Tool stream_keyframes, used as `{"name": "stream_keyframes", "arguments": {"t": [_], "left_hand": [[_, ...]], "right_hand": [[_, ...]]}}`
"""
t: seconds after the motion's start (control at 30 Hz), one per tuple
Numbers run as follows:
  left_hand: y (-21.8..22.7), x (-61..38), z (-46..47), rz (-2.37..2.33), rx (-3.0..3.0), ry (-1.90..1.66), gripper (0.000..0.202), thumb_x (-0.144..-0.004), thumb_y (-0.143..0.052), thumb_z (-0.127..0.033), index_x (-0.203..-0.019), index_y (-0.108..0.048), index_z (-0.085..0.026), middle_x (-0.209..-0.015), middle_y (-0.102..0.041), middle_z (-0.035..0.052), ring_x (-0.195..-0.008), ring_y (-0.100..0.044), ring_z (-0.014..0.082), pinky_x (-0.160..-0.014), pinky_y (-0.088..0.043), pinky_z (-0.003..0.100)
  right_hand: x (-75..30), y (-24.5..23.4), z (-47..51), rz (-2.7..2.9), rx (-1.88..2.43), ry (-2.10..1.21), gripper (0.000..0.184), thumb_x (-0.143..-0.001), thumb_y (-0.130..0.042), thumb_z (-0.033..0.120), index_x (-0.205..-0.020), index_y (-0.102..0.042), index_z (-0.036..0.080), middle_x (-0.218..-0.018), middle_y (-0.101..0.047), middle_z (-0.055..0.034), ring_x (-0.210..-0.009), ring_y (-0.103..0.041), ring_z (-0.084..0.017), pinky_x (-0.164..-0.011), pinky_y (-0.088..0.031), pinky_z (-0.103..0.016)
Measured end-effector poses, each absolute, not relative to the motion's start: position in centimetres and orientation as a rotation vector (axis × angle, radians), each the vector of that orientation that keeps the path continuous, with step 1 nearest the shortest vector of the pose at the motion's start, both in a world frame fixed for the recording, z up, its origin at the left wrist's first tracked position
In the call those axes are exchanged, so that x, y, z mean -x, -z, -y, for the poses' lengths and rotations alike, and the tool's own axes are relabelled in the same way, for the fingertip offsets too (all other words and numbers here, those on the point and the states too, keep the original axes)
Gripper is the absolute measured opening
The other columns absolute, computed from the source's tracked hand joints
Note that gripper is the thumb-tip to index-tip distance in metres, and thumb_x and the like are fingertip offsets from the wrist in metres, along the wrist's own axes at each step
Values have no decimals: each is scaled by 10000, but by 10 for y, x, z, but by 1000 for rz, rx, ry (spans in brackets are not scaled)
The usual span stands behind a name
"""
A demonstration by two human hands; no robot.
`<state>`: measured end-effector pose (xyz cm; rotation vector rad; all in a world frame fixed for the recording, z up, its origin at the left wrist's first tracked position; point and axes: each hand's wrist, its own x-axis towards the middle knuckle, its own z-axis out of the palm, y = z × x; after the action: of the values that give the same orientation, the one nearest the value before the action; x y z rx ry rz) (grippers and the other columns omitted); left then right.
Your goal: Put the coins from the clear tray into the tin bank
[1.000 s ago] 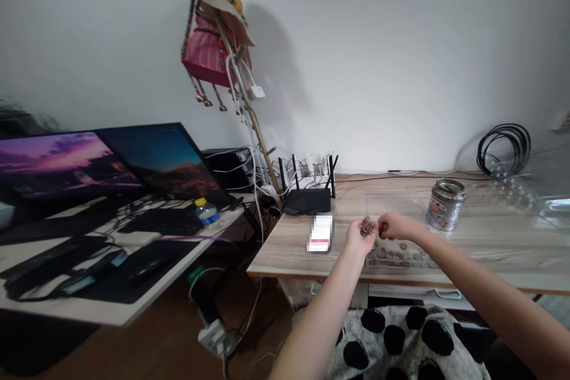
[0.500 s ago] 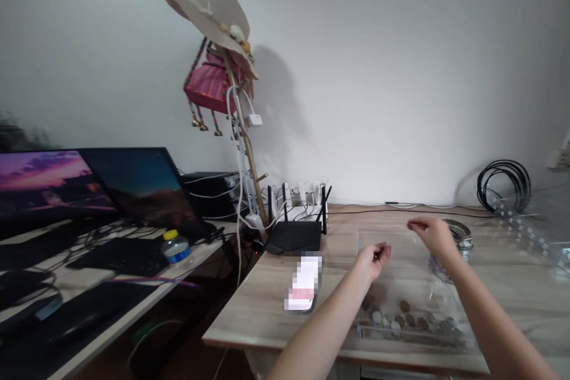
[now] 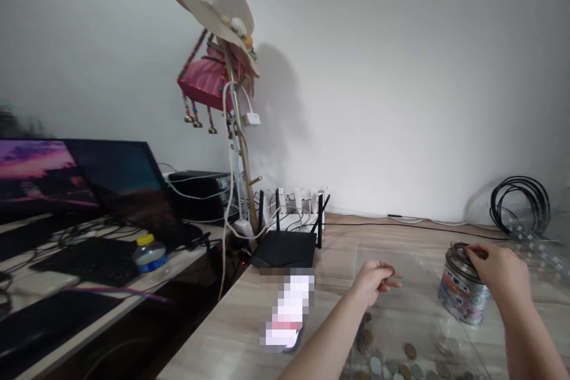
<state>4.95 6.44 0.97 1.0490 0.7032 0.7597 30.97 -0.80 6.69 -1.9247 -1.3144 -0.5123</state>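
My left hand (image 3: 377, 282) is above a clear plastic tray (image 3: 403, 261), its thumb and fingers pinching what looks like a brownish coin (image 3: 390, 270). Several loose coins (image 3: 410, 351), copper and silver in colour, lie in the near part of the tray. To the right stands an upright round metal tin (image 3: 463, 292) with a printed label. Over its top, my right hand (image 3: 501, 270) has its fingers pinched together at the opening. Whatever those fingers hold, if anything, is hidden.
A lit phone (image 3: 288, 314), blurred out, lies left of my left forearm, with a black router (image 3: 285, 248) behind it. Coiled black cable (image 3: 520, 206) rests against the wall. On the left desk are monitors (image 3: 120, 190) and a yellow-capped bottle (image 3: 150, 258).
My right hand has moved right, from above the tray to the tin's top. The left hand stays over the tray, its fingers now more extended. The view has shifted slightly.
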Motion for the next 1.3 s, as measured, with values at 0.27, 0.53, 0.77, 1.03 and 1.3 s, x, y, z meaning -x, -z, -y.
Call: {"name": "stream_keyframes", "arguments": {"t": [0.27, 0.53, 0.77, 1.03, 1.3], "left_hand": [[-9, -57, -56, -751, -1163, -712, 277, -679, -525, -417, -705, -484, -144, -457, -531, -21, -250, -224, -2, -331, -59, 176], [-8, -62, -49, -705, -1324, -732, 288, -751, -406, -357, -958, -444, -160, -388, -443, -68, -255, -276, 31, -337, -109, 162], [-15, -60, -43, -573, -1253, -608, 317, -750, -416, -357, -1006, -425, -170, -408, -434, -75, -247, -191, 10, -347, -75, 172], [-14, -60, -42, -540, -1200, -665, 474, -696, -497, -457, -1067, -406, -177, -453, -451, -61, -299, -267, 12, -368, -89, 165], [-7, -59, -56, -683, -748, -586, 253, -738, -412, -268, -903, -491, -93, -544, -528, 23, -333, -377, 37, -333, -188, 146]], "right_hand": [[-213, -62, 1, 1942, 1520, -109, 286, -703, -456, 398, -865, -613, 221, -753, -622, -38, -619, -523, -145, -581, -403, -248], [-198, -42, -15, 1898, 1399, -579, 238, -647, -533, 351, -779, -615, 171, -697, -631, -42, -650, -564, -156, -589, -428, -253], [-201, -49, -10, 1806, 1285, -828, 285, -622, -564, 312, -842, -602, 135, -720, -639, -59, -666, -576, -155, -578, -437, -245], [-196, -53, -4, 1903, 1305, -870, 256, -646, -526, 303, -816, -592, 123, -634, -645, -51, -603, -577, -149, -553, -416, -238], [-232, -67, 5, 1610, 1663, -86, 259, -667, -462, 380, -763, -631, 209, -728, -634, -40, -645, -546, -163, -585, -392, -259]]}}
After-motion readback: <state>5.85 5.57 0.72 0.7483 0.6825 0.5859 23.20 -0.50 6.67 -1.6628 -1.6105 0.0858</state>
